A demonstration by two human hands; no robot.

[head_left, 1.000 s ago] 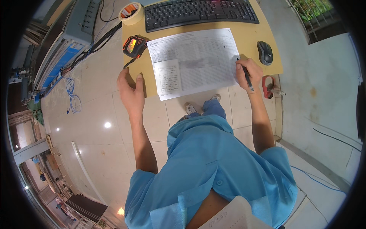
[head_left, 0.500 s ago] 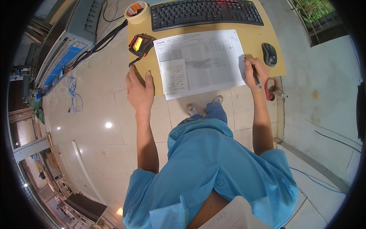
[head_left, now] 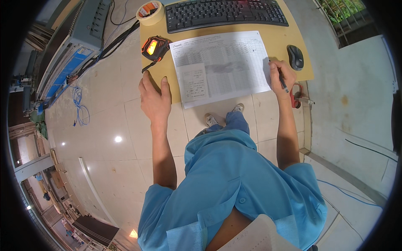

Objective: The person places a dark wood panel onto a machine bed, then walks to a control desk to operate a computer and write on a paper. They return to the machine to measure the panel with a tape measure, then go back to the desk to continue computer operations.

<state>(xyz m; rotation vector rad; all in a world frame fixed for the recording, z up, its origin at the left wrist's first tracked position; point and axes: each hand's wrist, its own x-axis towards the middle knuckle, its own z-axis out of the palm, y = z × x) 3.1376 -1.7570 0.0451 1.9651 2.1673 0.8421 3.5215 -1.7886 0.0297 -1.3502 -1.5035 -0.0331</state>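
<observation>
A printed white sheet (head_left: 234, 85) with a table of rows and a grey smudge lies on the yellow tabletop (head_left: 165, 79). On its lower left part rests a smaller printed slip (head_left: 194, 82). My right hand (head_left: 281, 77) is at the sheet's right edge, closed around a dark pen (head_left: 283, 83). At the table's left front edge is my left hand (head_left: 155, 98), fingers stretched and thumb apart, holding nothing. Its fingertips are close to the black strap of an orange-and-black tape measure (head_left: 154, 49); I cannot tell whether they touch.
A black keyboard (head_left: 226, 16) spans the far side of the table, beside a tape roll (head_left: 150, 12). A black mouse (head_left: 295, 57) sits at the right. Below it, a red clamp-like tool (head_left: 296, 95) shows beside the table's edge. Grey-blue equipment (head_left: 79, 46) stands left, with cables (head_left: 79, 106) on the floor.
The view has shifted very slightly. Both hands keep nearly the same places and poses, and the pen stays in my right hand.
</observation>
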